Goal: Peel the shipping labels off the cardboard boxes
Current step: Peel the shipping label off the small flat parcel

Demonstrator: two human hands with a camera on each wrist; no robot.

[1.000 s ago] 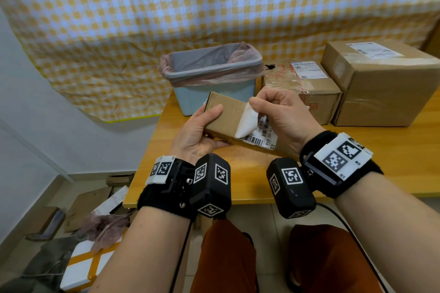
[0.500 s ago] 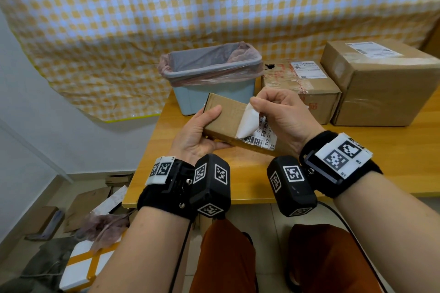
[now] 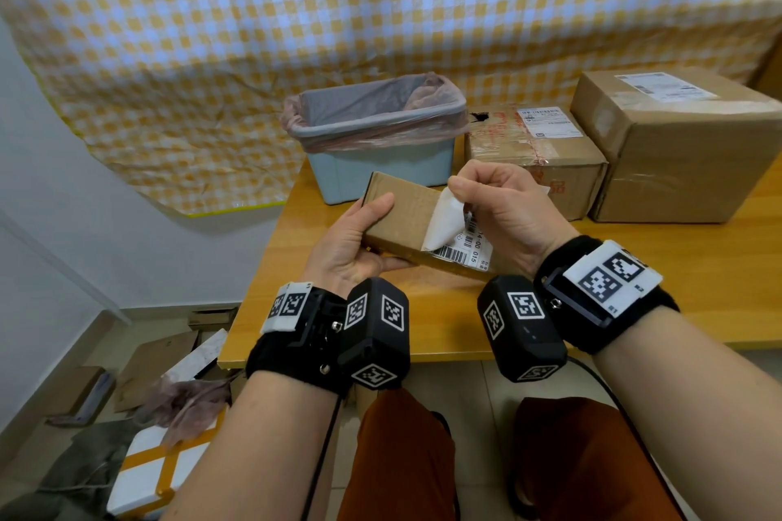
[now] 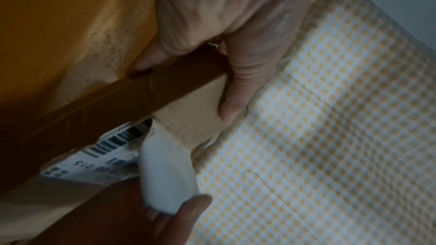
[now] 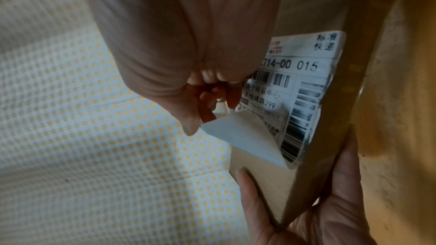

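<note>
A small flat cardboard box (image 3: 402,211) is tilted up above the wooden table (image 3: 698,283). My left hand (image 3: 359,241) grips its left end, thumb on top (image 4: 232,98) and fingers underneath. A white shipping label (image 3: 465,243) with barcodes is stuck on the box's right half, and its left corner is folded back, blank side up (image 5: 243,137). My right hand (image 3: 503,207) pinches that lifted corner (image 3: 446,216) between thumb and forefinger. Two more boxes stand behind: a taped middle one (image 3: 537,156) with a label (image 3: 548,121) and a large one (image 3: 685,148) with a label (image 3: 664,85).
A light blue bin (image 3: 381,148) lined with a pinkish bag stands just behind the held box. A yellow checked cloth (image 3: 381,4) hangs over the wall. Flattened cardboard and a white foam box (image 3: 148,474) lie on the floor at the left.
The right hand has drawn the label's corner slightly further to the right, so a little more bare cardboard shows. The left hand and the box have stayed put.
</note>
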